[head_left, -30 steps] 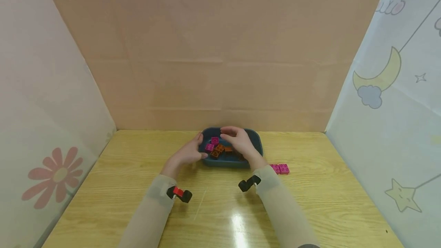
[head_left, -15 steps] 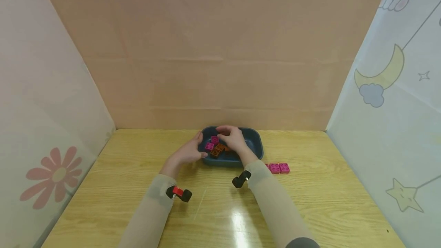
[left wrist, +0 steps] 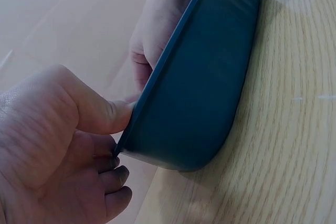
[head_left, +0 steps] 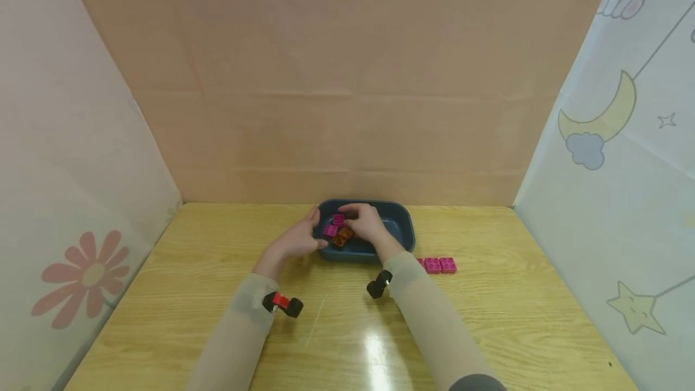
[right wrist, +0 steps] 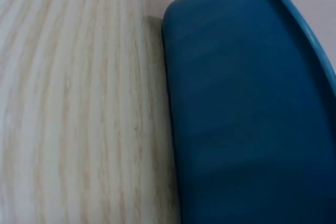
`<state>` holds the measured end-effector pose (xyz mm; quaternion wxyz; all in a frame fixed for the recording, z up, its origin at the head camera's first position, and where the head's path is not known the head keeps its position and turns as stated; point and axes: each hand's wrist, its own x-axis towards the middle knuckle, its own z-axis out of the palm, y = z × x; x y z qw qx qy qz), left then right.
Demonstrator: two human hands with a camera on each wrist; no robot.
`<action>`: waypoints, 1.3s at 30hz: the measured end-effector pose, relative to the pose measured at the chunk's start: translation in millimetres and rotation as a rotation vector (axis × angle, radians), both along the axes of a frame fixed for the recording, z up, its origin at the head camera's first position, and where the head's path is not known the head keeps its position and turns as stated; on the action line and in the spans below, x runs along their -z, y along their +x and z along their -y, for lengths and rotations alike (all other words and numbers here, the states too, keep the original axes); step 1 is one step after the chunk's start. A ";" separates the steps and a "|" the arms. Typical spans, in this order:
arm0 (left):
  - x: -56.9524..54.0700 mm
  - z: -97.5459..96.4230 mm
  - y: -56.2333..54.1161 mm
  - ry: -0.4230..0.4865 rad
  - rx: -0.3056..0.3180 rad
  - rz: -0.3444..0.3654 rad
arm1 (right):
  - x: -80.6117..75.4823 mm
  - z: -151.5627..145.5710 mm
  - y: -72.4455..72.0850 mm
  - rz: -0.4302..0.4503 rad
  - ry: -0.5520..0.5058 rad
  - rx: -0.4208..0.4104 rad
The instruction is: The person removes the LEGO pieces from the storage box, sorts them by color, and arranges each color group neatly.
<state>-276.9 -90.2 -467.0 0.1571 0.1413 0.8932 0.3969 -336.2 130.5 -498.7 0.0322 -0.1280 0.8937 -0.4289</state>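
Cream sleeves enter from six o'clock, the left pointing toward one and the right toward eleven, with a black fitting on each wrist. The left hand [head_left: 293,243] grips the nine o'clock end of a dark blue tray [head_left: 402,222], thumb on the rim and the other fingers bent at the edge. The right hand [head_left: 366,222] reaches into the tray, its fingers curved and its thumb apart from the index finger; I cannot tell whether it has hold of a brick.

A magenta toy brick [head_left: 339,219] lies in the tray at that hand's nine o'clock, just by the fingertips; another [head_left: 330,231] sits near it, and brown bricks [head_left: 339,240] lie toward eight.

A row of pink bricks [head_left: 433,265] rests at the tray's four o'clock on the wood-grain table [head_left: 516,306]. A creased tan backdrop [head_left: 347,77] rises at twelve; white side sheets carry a flower [head_left: 81,279] at eight and a crescent moon [head_left: 613,116] at three.
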 end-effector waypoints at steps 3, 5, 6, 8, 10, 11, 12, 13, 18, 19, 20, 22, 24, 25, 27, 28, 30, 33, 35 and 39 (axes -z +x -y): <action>-1.8 -0.5 0.6 -0.011 0.001 0.000 | 0.0 0.1 0.3 0.016 0.001 -0.001; -1.6 -0.9 0.7 -0.018 0.002 -0.002 | 0.2 0.0 1.1 0.038 -0.017 -0.001; -1.8 -0.8 1.1 -0.020 0.002 -0.002 | 0.4 0.0 1.5 0.050 -0.025 0.000; -1.3 -0.9 1.2 -0.020 0.002 -0.002 | 0.9 -0.1 2.0 0.072 -0.038 0.001; -0.6 -1.0 1.2 -0.020 0.002 -0.003 | 1.3 0.1 2.5 0.089 -0.046 0.005; -0.3 -0.9 1.1 -0.019 0.003 -0.004 | 1.3 0.4 2.6 0.094 -0.046 0.009; 0.0 -0.9 1.2 -0.018 0.001 -0.002 | 1.4 0.6 2.6 0.097 -0.044 0.014; 0.5 -1.0 0.9 -0.016 0.001 -0.002 | 1.4 0.9 2.8 0.099 -0.040 0.019; 2.3 -1.1 0.8 -0.008 0.000 -0.006 | 1.8 3.2 3.3 0.077 0.033 0.035; 2.4 -1.0 1.0 -0.006 0.000 -0.008 | 2.0 3.8 3.3 0.068 0.051 0.037; 2.3 -0.8 1.2 -0.005 0.001 -0.010 | 2.1 4.5 3.3 0.061 0.066 0.038; 1.7 -0.7 1.9 -0.003 0.002 -0.013 | 2.0 5.8 3.5 0.049 0.085 0.043; 0.5 -0.7 2.8 -0.002 0.003 -0.015 | 1.4 6.9 4.1 0.047 0.091 0.053; -0.2 -1.0 3.9 0.000 0.004 -0.016 | 1.0 7.1 5.1 0.048 0.091 0.058; -1.2 -1.9 5.4 -0.004 0.003 -0.016 | 0.3 7.3 6.7 0.049 0.093 0.064; -1.7 -2.3 6.1 -0.006 0.003 -0.017 | 0.3 7.4 7.1 0.050 0.094 0.066; -2.5 -3.0 7.4 -0.006 0.001 -0.018 | 0.0 7.0 8.5 0.047 0.093 0.068; -3.6 -3.9 9.2 -0.008 -0.003 -0.022 | -0.8 6.1 9.9 0.044 0.088 0.065; -4.2 -4.5 10.6 -0.012 -0.004 -0.024 | -1.2 5.1 10.9 0.040 0.083 0.064; -4.8 -5.6 12.8 -0.017 -0.009 -0.026 | -1.3 3.2 11.9 0.033 0.060 0.058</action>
